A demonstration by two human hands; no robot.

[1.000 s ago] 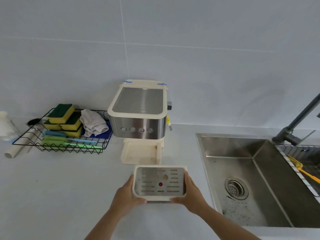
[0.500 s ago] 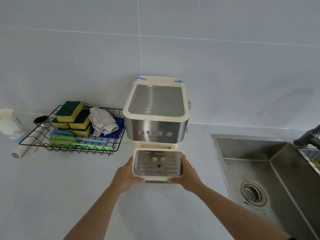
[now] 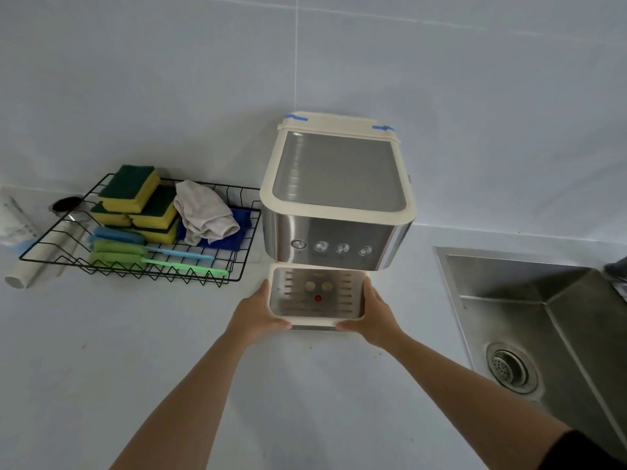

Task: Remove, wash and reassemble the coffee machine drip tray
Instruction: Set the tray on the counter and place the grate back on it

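The cream drip tray (image 3: 317,320), topped by a slotted steel grid with a red dot, sits under the front of the cream and steel coffee machine (image 3: 334,195) on the white counter. Its back edge is tucked beneath the button panel. My left hand (image 3: 258,312) grips the tray's left side, thumb on the front rim. My right hand (image 3: 375,315) grips the right side in the same way. Both arms reach forward from the bottom of the view.
A black wire basket (image 3: 51,254) to the left of the machine holds yellow-green sponges (image 3: 135,198), a grey rag (image 3: 203,212) and brushes. A white roll (image 3: 40,262) lies beside it. The steel sink (image 3: 543,334) is set into the counter at the right.
Both hands have carried the drip tray away from me across the counter and slid it under the machine's front. The view has shifted left, away from the sink.
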